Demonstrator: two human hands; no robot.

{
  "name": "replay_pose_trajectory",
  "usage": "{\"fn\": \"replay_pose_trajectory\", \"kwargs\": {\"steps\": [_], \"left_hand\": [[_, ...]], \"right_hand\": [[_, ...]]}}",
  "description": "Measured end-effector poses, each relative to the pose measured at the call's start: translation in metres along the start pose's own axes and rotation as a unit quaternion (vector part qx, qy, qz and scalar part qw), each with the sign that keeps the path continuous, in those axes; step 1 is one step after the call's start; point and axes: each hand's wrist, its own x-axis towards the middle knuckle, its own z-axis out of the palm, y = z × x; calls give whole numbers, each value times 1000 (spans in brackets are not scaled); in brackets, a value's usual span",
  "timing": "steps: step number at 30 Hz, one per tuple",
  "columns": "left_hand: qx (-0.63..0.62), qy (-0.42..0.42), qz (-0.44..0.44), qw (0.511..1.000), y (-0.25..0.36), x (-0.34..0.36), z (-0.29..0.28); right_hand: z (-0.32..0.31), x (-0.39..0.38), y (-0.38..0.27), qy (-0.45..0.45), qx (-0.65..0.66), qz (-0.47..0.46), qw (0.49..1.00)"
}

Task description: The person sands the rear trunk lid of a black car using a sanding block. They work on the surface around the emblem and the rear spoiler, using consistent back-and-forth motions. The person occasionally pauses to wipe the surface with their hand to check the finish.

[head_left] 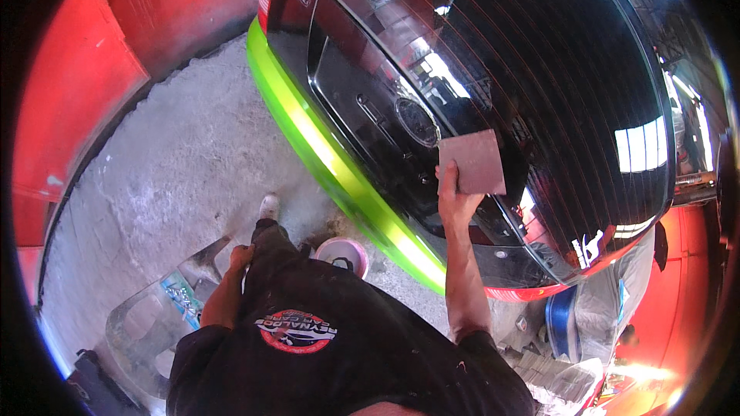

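My right hand [460,199] grips a square, reddish-brown sheet of sandpaper [479,160] by its lower left side, thumb on top. It is over the black tailgate [370,96] of a car, just right of the round emblem recess [416,122]. Whether the sheet touches the paint I cannot tell. Beside my leg, at the thigh, my left hand [242,256] has its fingers curled in. What it may hold is hidden. The rear window [570,92] spans the right side, and a bright green bumper [331,158] curves along the car's lower edge.
A pinkish bucket [343,253] with something dark in it stands by my legs. Left of me a grey panel with openings [142,312] lies on the concrete floor [185,131]. Red panels [69,62] line the left. A blue and grey covered object [574,320] stands at lower right.
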Motion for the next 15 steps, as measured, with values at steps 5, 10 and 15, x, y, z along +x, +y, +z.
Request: {"fn": "replay_pose_trajectory", "kwargs": {"steps": [5, 10, 15], "left_hand": [[-16, -16, -27, 999, 5, -24, -11], [-3, -2, -22, 1000, 5, -15, -3], [-14, -33, -50, 998, 17, -9, -3]], "right_hand": [[-14, 6, -7, -49, -12, 52, 997], [-5, 17, -16, -81, -75, 94, 989], [-11, 12, -20, -22, -34, 8, 999]]}}
